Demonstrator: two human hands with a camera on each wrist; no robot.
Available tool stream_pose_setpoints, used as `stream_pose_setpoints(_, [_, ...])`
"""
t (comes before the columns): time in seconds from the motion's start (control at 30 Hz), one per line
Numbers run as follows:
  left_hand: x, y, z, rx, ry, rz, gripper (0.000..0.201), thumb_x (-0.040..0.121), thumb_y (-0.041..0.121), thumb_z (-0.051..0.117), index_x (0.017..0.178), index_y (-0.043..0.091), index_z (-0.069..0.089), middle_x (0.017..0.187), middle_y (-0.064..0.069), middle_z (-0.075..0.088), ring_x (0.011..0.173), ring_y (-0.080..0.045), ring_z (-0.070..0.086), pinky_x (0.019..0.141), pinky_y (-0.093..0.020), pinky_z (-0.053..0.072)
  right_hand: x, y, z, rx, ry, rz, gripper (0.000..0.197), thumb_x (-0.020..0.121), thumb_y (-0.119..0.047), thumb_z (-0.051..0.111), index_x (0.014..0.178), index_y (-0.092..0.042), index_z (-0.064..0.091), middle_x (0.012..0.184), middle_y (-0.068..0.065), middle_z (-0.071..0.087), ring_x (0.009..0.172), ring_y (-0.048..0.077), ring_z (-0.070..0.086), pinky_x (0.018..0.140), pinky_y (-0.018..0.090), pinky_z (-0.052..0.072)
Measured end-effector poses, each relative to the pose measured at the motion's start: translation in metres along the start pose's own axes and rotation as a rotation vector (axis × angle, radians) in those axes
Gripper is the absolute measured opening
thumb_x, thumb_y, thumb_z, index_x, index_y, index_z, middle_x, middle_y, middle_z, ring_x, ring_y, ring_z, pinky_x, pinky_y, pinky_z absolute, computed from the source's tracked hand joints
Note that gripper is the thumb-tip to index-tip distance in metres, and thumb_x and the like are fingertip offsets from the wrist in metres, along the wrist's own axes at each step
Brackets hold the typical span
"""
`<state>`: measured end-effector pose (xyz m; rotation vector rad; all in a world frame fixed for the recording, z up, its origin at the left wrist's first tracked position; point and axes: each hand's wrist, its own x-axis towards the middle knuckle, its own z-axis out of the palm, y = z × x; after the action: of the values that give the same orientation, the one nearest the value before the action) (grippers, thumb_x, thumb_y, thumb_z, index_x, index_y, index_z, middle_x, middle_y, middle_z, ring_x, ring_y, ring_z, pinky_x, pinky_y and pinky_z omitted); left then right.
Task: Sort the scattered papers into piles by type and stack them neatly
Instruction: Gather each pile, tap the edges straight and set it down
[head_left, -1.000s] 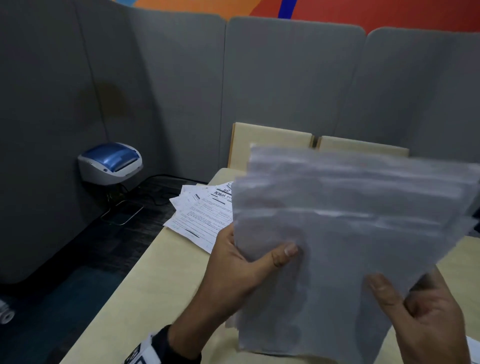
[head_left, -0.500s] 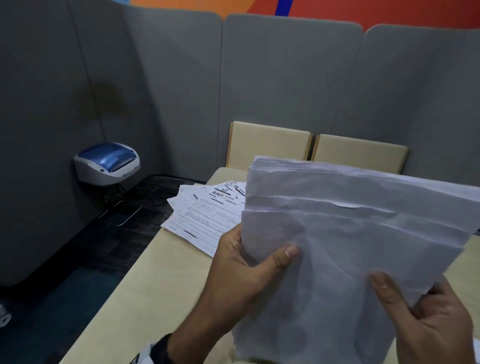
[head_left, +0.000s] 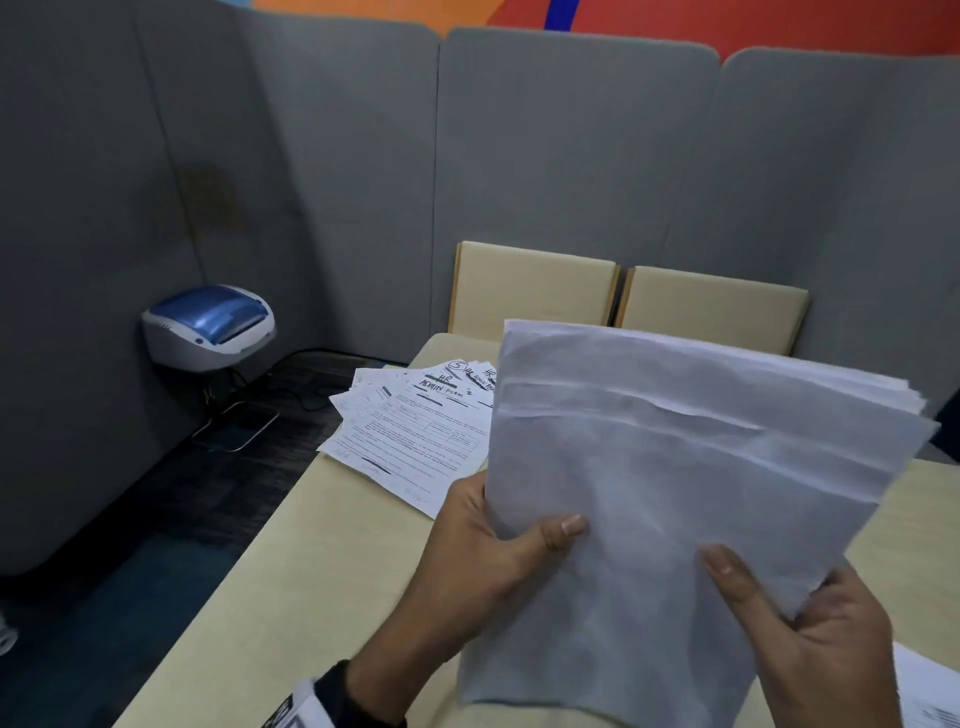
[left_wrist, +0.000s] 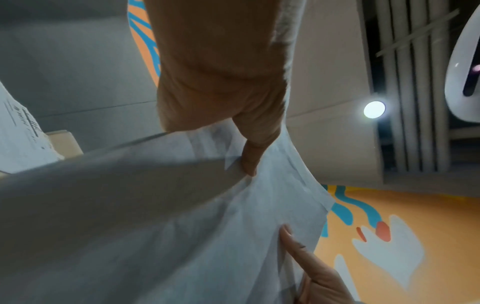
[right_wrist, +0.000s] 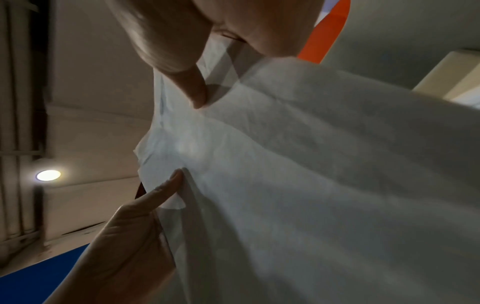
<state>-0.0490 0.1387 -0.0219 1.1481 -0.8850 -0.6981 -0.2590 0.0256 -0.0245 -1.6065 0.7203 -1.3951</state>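
Both hands, left hand (head_left: 483, 540) and right hand (head_left: 826, 639), grip the raised paper stack (head_left: 691, 499); squaring its edges on the table (head_left: 311, 571) should align the sheets

sheaf's (head_left: 675, 493) printed side hidden

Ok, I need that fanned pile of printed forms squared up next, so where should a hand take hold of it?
Probably the fanned pile of printed forms by its corner overhanging the table edge, coming from the left: that corner can be pinched from beneath, while the right side is hidden behind the held stack of papers.
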Motion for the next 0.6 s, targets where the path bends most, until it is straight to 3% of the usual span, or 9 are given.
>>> stream_pose_setpoints(0.07, [0.0, 0.0, 0.001, -0.006, 0.022, 0.02, 0.023, 0.082, 0.007, 0.085, 0.105, 0.005, 0.079, 0.101, -0.009, 0.081, 0.095, -0.026, 0.079, 0.08, -0.037, 0.063, 0.0, -0.003, 0.0, 0.025, 0.011, -0.029, 0.025, 0.066, -0.014, 0.077, 0.089, -0.023, 0.071, 0.076, -0.032, 0.074, 0.073, -0.015, 0.069, 0.07, 0.001, 0.05])
stream_pose_setpoints(0.2, [-0.003, -0.012, -0.003, 0.122, -0.062, -0.099, 0.024, 0.084, 0.013, 0.086, 0.108, 0.012, 0.08, 0.107, -0.001, 0.081, 0.103, -0.021, 0.077, 0.093, -0.043, 0.061, 0.0, 0.02, -0.003, -0.008, -0.092, 0.096, 0.032, 0.065, -0.016, 0.081, 0.097, -0.012, 0.074, 0.09, -0.015, 0.08, 0.078, -0.006, 0.073, 0.068, 0.008, 0.055])
stream_pose_setpoints(0.27, [-0.004, -0.019, -0.01, 0.244, -0.139, -0.194, 0.029, 0.085, 0.024, 0.087, 0.113, 0.019, 0.079, 0.111, 0.007, 0.08, 0.106, -0.015, 0.076, 0.097, -0.048, 0.059, 0.0, 0.039, -0.006, -0.028, -0.125, 0.185, 0.031, 0.062, -0.021, 0.084, 0.091, -0.013, 0.077, 0.092, -0.01, 0.081, 0.078, -0.004, 0.074, 0.066, 0.011, 0.057])
stream_pose_setpoints(0.37, [-0.003, -0.022, -0.015, 0.396, -0.153, -0.231, 0.031, 0.084, 0.037, 0.085, 0.112, 0.026, 0.079, 0.109, 0.015, 0.079, 0.102, -0.009, 0.075, 0.094, -0.048, 0.06, 0.0, 0.056, -0.009, -0.092, -0.153, 0.225, 0.036, 0.061, -0.033, 0.086, 0.092, -0.015, 0.079, 0.096, -0.008, 0.082, 0.085, 0.002, 0.077, 0.072, 0.018, 0.06])
stream_pose_setpoints(0.47, [-0.006, -0.01, -0.005, 0.649, -0.094, -0.13, 0.021, 0.086, 0.039, 0.079, 0.102, 0.025, 0.079, 0.093, 0.019, 0.078, 0.084, 0.001, 0.073, 0.079, -0.033, 0.061, 0.004, 0.06, -0.013, -0.059, -0.144, 0.26, 0.038, 0.064, -0.026, 0.086, 0.099, -0.015, 0.077, 0.101, -0.004, 0.082, 0.092, 0.009, 0.078, 0.078, 0.023, 0.062])
stream_pose_setpoints(0.5, [-0.01, -0.002, 0.002, 0.749, -0.107, -0.077, 0.021, 0.087, 0.041, 0.074, 0.101, 0.026, 0.076, 0.09, 0.018, 0.077, 0.081, -0.001, 0.071, 0.073, -0.029, 0.059, 0.005, 0.062, -0.015, -0.048, -0.15, 0.283, 0.046, 0.064, -0.031, 0.089, 0.105, -0.015, 0.076, 0.103, -0.002, 0.081, 0.096, 0.014, 0.078, 0.083, 0.029, 0.062])
stream_pose_setpoints(0.57, [-0.019, 0.014, 0.018, 0.943, -0.207, 0.033, 0.033, 0.09, 0.052, 0.06, 0.115, 0.032, 0.067, 0.095, 0.014, 0.074, 0.086, -0.01, 0.067, 0.072, -0.027, 0.055, 0.008, 0.065, -0.018, -0.023, -0.163, 0.349, 0.069, 0.056, -0.047, 0.098, 0.111, -0.013, 0.074, 0.107, 0.003, 0.081, 0.101, 0.024, 0.077, 0.09, 0.045, 0.062])
stream_pose_setpoints(0.6, [-0.023, 0.021, 0.025, 1.024, -0.267, 0.07, 0.04, 0.09, 0.054, 0.052, 0.124, 0.035, 0.06, 0.1, 0.012, 0.072, 0.09, -0.014, 0.066, 0.075, -0.029, 0.053, 0.008, 0.066, -0.02, 0.011, -0.16, 0.378, 0.071, 0.054, -0.047, 0.099, 0.112, -0.013, 0.074, 0.107, 0.006, 0.081, 0.102, 0.028, 0.077, 0.093, 0.052, 0.06])
